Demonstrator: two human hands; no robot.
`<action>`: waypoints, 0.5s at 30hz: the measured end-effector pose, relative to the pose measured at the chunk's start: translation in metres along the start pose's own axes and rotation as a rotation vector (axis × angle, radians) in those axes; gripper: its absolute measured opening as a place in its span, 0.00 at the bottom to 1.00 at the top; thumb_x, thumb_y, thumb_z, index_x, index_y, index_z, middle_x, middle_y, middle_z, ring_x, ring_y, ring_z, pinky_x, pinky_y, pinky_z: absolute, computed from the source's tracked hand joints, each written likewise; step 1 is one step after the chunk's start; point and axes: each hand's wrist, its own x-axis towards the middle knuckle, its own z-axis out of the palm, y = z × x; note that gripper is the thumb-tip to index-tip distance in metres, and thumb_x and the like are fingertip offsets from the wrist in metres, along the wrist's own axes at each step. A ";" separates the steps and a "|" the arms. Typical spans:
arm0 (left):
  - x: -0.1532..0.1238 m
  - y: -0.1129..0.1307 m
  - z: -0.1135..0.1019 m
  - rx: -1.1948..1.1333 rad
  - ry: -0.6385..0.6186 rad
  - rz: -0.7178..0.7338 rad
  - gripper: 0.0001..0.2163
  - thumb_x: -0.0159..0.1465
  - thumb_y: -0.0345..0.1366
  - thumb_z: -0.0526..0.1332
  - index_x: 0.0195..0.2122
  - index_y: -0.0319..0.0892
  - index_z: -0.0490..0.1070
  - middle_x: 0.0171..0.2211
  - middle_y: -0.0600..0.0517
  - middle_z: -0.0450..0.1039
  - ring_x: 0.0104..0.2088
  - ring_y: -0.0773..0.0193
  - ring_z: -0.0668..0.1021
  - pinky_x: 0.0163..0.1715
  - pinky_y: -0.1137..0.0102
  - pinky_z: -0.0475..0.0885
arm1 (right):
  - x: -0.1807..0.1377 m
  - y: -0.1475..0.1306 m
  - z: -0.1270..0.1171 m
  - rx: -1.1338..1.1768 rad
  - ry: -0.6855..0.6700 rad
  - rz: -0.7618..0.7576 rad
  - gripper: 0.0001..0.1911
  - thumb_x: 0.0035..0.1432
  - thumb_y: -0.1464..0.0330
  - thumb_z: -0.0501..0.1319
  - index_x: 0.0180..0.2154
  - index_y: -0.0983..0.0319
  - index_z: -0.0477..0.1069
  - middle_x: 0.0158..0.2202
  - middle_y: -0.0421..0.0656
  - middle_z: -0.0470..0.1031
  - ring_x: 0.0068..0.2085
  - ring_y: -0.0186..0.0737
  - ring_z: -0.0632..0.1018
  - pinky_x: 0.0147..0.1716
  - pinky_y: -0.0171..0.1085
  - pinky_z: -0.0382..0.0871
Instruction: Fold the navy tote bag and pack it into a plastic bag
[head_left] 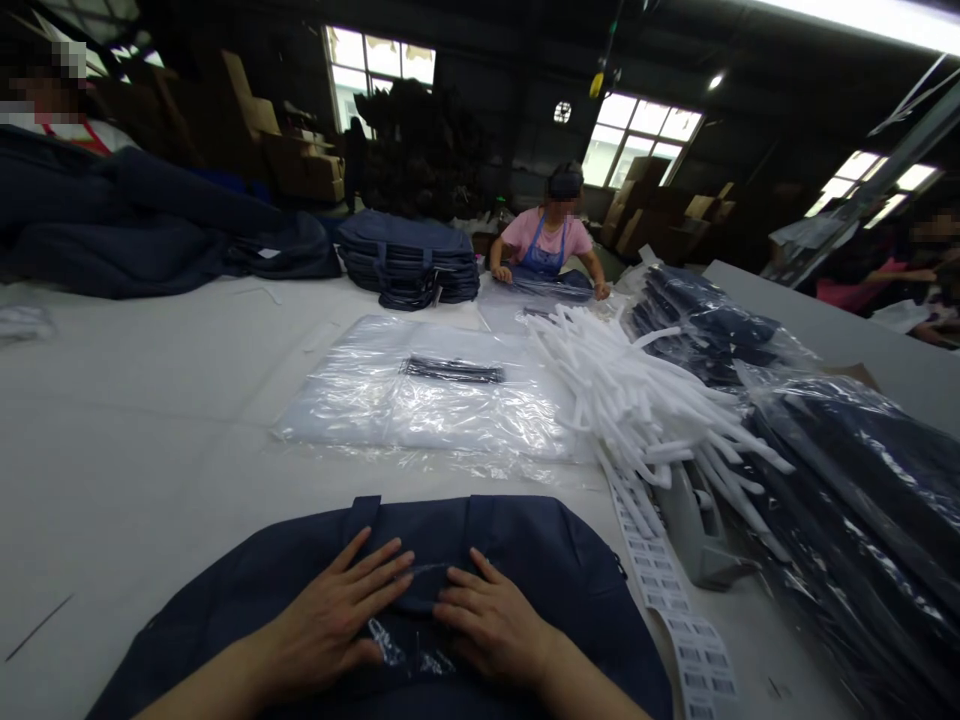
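A flat navy fabric bag (525,545) lies on the white table right in front of me, its straps pointing away. My left hand (337,615) rests on it with fingers stretched out flat and apart. My right hand (491,625) lies beside it, fingers also flat on the cloth, fingertips pointing left toward the left hand's fingertips. Between them a dark handle piece and a small bit of clear plastic (390,645) show on the bag. Neither hand grips anything.
Beyond the bag lies a stack of clear plastic sleeves (420,400), a heap of white foam tubes (637,400), a strip of barcode labels (667,590), bagged navy bags (862,490) at right, navy stacks (409,255) at the back. A person (547,245) works across the table.
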 end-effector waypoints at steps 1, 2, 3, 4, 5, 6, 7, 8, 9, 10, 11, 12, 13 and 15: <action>0.001 0.002 -0.004 0.031 0.080 -0.030 0.30 0.67 0.52 0.52 0.67 0.46 0.49 0.64 0.49 0.57 0.65 0.54 0.57 0.67 0.54 0.34 | -0.001 0.000 0.002 0.009 0.068 0.001 0.17 0.60 0.66 0.56 0.51 0.60 0.67 0.43 0.46 0.79 0.53 0.42 0.74 0.63 0.53 0.54; 0.003 0.003 -0.008 0.036 0.139 -0.055 0.27 0.68 0.51 0.52 0.65 0.45 0.54 0.63 0.49 0.60 0.65 0.55 0.58 0.67 0.55 0.32 | -0.002 0.000 0.002 0.021 0.138 0.002 0.15 0.58 0.67 0.57 0.47 0.61 0.69 0.37 0.44 0.79 0.47 0.41 0.77 0.61 0.51 0.58; 0.005 0.002 -0.012 0.015 0.165 -0.055 0.24 0.68 0.49 0.52 0.62 0.46 0.59 0.60 0.51 0.65 0.64 0.57 0.61 0.67 0.55 0.32 | -0.001 0.000 0.001 0.025 0.199 -0.014 0.12 0.57 0.67 0.57 0.44 0.61 0.70 0.33 0.43 0.78 0.43 0.40 0.78 0.60 0.49 0.61; 0.007 -0.002 -0.016 -0.021 0.175 -0.031 0.20 0.69 0.46 0.54 0.59 0.46 0.64 0.56 0.53 0.69 0.62 0.58 0.64 0.68 0.57 0.33 | 0.000 0.000 -0.003 0.010 0.240 -0.057 0.11 0.57 0.66 0.58 0.42 0.60 0.70 0.32 0.42 0.78 0.41 0.39 0.78 0.59 0.48 0.63; 0.010 -0.009 -0.021 -0.062 0.188 0.001 0.15 0.68 0.41 0.55 0.55 0.47 0.67 0.52 0.54 0.73 0.59 0.60 0.68 0.68 0.59 0.37 | 0.004 0.001 -0.010 -0.027 0.258 -0.126 0.09 0.58 0.66 0.58 0.42 0.59 0.70 0.34 0.42 0.79 0.43 0.39 0.78 0.58 0.47 0.64; 0.013 -0.021 -0.025 -0.102 0.221 0.013 0.12 0.67 0.37 0.57 0.51 0.47 0.69 0.47 0.55 0.76 0.55 0.62 0.72 0.67 0.61 0.45 | 0.009 0.004 -0.019 -0.078 0.267 -0.206 0.09 0.60 0.67 0.58 0.43 0.58 0.70 0.37 0.41 0.80 0.46 0.39 0.78 0.59 0.46 0.64; 0.017 -0.036 -0.030 -0.141 0.273 -0.014 0.09 0.67 0.33 0.58 0.48 0.47 0.71 0.43 0.55 0.78 0.50 0.63 0.74 0.64 0.63 0.54 | 0.014 0.009 -0.031 -0.127 0.273 -0.270 0.10 0.60 0.67 0.59 0.45 0.58 0.70 0.40 0.41 0.80 0.49 0.40 0.77 0.59 0.46 0.64; 0.021 -0.056 -0.033 -0.178 0.340 -0.094 0.08 0.66 0.32 0.58 0.45 0.47 0.72 0.40 0.54 0.78 0.46 0.64 0.76 0.58 0.66 0.63 | 0.021 0.017 -0.044 -0.160 0.280 -0.288 0.11 0.60 0.67 0.59 0.46 0.58 0.70 0.44 0.42 0.80 0.51 0.42 0.75 0.59 0.46 0.64; 0.027 -0.079 -0.036 -0.218 0.403 -0.217 0.06 0.66 0.33 0.58 0.42 0.47 0.72 0.38 0.53 0.77 0.43 0.63 0.76 0.51 0.68 0.68 | 0.029 0.028 -0.057 -0.165 0.296 -0.246 0.13 0.60 0.68 0.59 0.47 0.59 0.70 0.46 0.44 0.79 0.52 0.43 0.75 0.58 0.47 0.66; 0.033 -0.104 -0.036 -0.265 0.440 -0.362 0.05 0.66 0.36 0.59 0.40 0.46 0.73 0.37 0.52 0.76 0.40 0.63 0.76 0.44 0.70 0.70 | 0.037 0.044 -0.070 -0.136 0.331 -0.153 0.13 0.59 0.68 0.59 0.47 0.59 0.70 0.46 0.45 0.78 0.52 0.44 0.75 0.56 0.47 0.68; 0.040 -0.130 -0.035 -0.312 0.431 -0.508 0.06 0.66 0.40 0.59 0.38 0.46 0.73 0.36 0.51 0.75 0.39 0.62 0.76 0.40 0.70 0.71 | 0.045 0.063 -0.081 -0.081 0.374 -0.032 0.12 0.59 0.69 0.58 0.45 0.59 0.71 0.46 0.46 0.78 0.51 0.45 0.76 0.53 0.46 0.71; 0.047 -0.155 -0.031 -0.348 0.392 -0.642 0.09 0.65 0.44 0.58 0.36 0.45 0.73 0.37 0.51 0.75 0.38 0.61 0.75 0.38 0.70 0.70 | 0.052 0.085 -0.089 -0.014 0.413 0.097 0.10 0.60 0.69 0.57 0.43 0.58 0.72 0.45 0.46 0.78 0.49 0.44 0.77 0.50 0.45 0.73; 0.053 -0.180 -0.024 -0.369 0.343 -0.753 0.11 0.64 0.46 0.58 0.35 0.45 0.73 0.37 0.51 0.74 0.38 0.60 0.75 0.39 0.69 0.70 | 0.058 0.110 -0.094 0.049 0.444 0.221 0.10 0.60 0.69 0.56 0.41 0.58 0.73 0.44 0.46 0.78 0.47 0.44 0.78 0.47 0.43 0.74; 0.064 -0.221 -0.005 -0.375 0.251 -0.917 0.10 0.62 0.44 0.58 0.34 0.44 0.73 0.37 0.50 0.74 0.39 0.59 0.75 0.42 0.68 0.70 | 0.065 0.162 -0.092 0.107 0.449 0.421 0.11 0.61 0.67 0.55 0.41 0.58 0.75 0.44 0.48 0.78 0.45 0.45 0.79 0.46 0.44 0.75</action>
